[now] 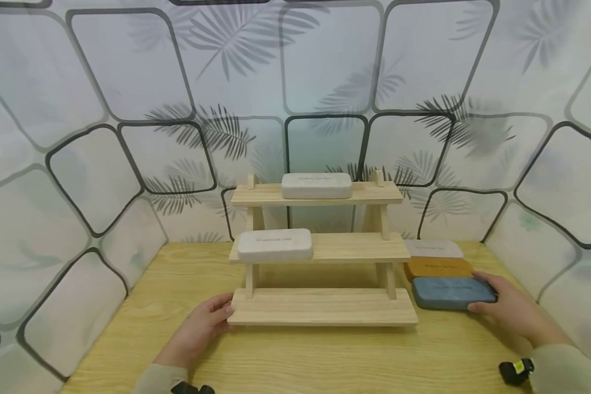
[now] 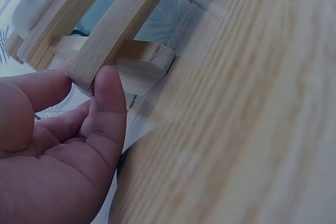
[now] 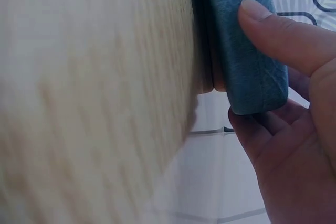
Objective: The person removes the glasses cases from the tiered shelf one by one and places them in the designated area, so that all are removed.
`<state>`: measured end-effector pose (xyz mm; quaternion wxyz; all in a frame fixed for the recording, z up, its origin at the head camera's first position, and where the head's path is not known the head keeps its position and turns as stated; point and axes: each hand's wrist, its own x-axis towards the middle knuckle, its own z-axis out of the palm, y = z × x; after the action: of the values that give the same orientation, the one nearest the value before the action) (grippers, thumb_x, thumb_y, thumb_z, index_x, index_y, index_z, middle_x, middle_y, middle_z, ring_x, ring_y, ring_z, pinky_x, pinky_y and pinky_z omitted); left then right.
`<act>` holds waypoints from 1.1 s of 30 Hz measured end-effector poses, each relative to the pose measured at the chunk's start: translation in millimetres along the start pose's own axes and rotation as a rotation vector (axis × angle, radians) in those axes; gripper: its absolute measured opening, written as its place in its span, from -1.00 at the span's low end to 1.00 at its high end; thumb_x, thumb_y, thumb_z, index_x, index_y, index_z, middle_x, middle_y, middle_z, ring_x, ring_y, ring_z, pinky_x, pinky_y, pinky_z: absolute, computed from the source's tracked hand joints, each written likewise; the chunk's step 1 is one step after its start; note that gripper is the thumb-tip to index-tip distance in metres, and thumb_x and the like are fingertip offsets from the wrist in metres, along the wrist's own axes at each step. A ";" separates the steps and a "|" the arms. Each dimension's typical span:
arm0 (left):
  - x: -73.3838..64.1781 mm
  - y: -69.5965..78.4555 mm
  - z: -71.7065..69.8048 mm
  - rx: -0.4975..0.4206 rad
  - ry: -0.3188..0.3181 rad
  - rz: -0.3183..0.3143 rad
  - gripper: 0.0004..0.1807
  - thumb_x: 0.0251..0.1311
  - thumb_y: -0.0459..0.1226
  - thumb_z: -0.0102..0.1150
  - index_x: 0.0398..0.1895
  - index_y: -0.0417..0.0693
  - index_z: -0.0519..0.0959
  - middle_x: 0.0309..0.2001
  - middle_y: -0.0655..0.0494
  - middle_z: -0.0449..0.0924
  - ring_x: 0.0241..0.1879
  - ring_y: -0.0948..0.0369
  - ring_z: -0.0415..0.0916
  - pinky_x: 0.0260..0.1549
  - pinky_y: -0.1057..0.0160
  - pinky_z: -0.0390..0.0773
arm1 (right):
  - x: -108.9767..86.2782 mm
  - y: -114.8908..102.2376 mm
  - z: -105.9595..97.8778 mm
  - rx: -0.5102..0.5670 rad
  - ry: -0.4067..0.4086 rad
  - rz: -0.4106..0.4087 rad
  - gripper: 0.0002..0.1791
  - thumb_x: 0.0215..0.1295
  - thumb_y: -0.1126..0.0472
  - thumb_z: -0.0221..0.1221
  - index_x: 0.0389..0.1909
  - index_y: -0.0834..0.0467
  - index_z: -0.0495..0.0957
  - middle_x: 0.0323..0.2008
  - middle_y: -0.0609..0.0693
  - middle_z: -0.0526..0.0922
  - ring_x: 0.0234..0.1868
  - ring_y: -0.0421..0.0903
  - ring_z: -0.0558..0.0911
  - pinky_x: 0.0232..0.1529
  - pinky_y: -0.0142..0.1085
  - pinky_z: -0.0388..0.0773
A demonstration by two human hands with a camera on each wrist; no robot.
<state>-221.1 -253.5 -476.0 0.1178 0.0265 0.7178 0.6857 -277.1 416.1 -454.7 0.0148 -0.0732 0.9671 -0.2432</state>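
Observation:
A three-step wooden display stand (image 1: pixel 325 306) stands in the middle of the table in the head view. My left hand (image 1: pixel 202 331) pinches the left end of its lowest step, the thumb and fingers meeting the board (image 2: pixel 105 45) in the left wrist view. On the right, my right hand (image 1: pixel 512 309) holds the right end of a blue glasses case (image 1: pixel 453 293) between thumb and fingers. Just behind it are an orange-brown glasses case (image 1: pixel 438 267) and a white glasses case (image 1: pixel 435 249). One more white case (image 1: pixel 274 245) sits on the middle step's left part, another white case (image 1: pixel 317 186) on the top step.
The light wood-grain table (image 1: pixel 315 361) runs under everything. A patterned cloth backdrop (image 1: pixel 325 82) with leaf prints and rounded outlines rises behind the stand and along both sides. Two small wooden pegs stick up at the top step's ends.

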 end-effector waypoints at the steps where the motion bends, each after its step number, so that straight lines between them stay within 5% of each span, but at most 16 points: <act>1: 0.3 0.4 0.1 0.000 0.001 -0.002 -0.33 0.56 -0.22 0.01 0.49 -0.51 0.08 0.33 -0.35 0.34 0.12 0.08 0.49 -0.02 0.16 0.60 | 0.0 0.0 0.1 0.002 -0.002 -0.003 0.19 0.11 -0.28 0.41 0.50 0.41 0.12 0.37 0.61 0.13 0.30 0.61 0.15 0.15 0.44 0.18; 19: 1.1 -3.4 -1.5 -0.010 0.014 -0.005 -0.35 0.55 -0.24 0.01 0.49 -0.49 0.11 0.36 -0.37 0.32 0.11 0.07 0.51 -0.02 0.15 0.60 | -0.3 6.0 7.1 0.090 -0.003 -0.026 0.13 0.13 -0.11 0.46 0.48 0.42 0.09 0.36 0.62 0.12 0.31 0.61 0.15 0.16 0.43 0.19; 33: 2.2 -0.5 1.4 -0.007 0.020 -0.015 -0.35 0.56 -0.24 0.00 0.49 -0.50 0.10 0.35 -0.38 0.32 0.12 0.05 0.50 -0.01 0.10 0.61 | 1.7 8.9 10.0 0.132 -0.002 -0.010 0.18 0.21 0.00 0.44 0.53 0.46 -0.13 0.39 0.64 0.03 0.32 0.63 0.11 0.19 0.44 0.16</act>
<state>-222.9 -251.8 -476.8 0.1161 0.0139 0.7166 0.6876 -279.4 418.9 -467.7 0.0193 -0.0770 0.9485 -0.3067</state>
